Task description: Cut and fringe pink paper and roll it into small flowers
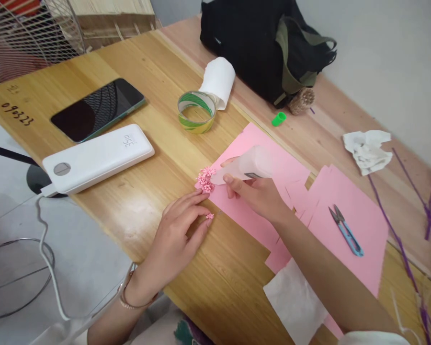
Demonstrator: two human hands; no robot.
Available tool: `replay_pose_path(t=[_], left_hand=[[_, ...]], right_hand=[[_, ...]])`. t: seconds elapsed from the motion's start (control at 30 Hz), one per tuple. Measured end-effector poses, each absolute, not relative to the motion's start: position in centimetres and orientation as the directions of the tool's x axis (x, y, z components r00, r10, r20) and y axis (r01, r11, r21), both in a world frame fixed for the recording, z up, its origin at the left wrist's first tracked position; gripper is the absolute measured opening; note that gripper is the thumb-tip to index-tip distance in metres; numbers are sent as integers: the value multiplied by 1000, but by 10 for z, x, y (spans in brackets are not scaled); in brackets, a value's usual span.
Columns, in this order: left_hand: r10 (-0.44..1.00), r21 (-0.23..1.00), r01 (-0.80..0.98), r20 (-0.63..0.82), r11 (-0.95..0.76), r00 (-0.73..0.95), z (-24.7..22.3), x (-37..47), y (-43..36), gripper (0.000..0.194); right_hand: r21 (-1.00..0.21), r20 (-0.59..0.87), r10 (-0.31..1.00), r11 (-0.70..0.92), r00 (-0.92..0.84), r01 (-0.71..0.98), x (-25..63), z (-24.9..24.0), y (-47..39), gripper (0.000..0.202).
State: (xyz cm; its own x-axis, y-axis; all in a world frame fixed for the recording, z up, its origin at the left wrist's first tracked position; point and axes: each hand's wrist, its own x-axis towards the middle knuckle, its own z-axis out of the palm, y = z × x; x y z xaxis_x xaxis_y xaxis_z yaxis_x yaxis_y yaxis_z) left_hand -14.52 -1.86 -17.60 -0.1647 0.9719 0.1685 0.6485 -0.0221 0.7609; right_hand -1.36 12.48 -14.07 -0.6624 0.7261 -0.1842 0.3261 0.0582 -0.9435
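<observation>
Left hand pinches florets, right hand tilts bottle.

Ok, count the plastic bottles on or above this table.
1. The translucent white plastic squeeze bottle is in the right hand, its narrow tip pointing at the pink frilly cluster. Others could be hidden by the black fabric bag.

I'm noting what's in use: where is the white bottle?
In the head view, the white bottle is just right of centre, in the right hand over pink paper, its tip beside the pink cluster.
</observation>
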Motion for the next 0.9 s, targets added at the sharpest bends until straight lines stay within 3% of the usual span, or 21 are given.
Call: replay_pose_path(t=[0.27, 0.6, 0.77, 0.9], left_hand=[[971, 758, 652, 175, -26, -165, -176, -145, -18, 8], [972, 762, 648, 164, -18, -166, -174, -145, -18, 9], [972, 770, 638, 168, -24, -167, -174, -145, -17, 10], [970, 772, 635, 175, -27, -171, -174, -144, -18, 11]], right_hand=[[-964, -225, 774, -89, -592, 251, -8, -149, 125, 37], [-927, -314, 851, -370, -420, -56, -6, -156, 132, 51], [-898, -355, 804, -435, -478, -64, -2, -154, 134, 59], [-888, -307, 796, -437, -522, -143, -1, -142, 131, 58]])
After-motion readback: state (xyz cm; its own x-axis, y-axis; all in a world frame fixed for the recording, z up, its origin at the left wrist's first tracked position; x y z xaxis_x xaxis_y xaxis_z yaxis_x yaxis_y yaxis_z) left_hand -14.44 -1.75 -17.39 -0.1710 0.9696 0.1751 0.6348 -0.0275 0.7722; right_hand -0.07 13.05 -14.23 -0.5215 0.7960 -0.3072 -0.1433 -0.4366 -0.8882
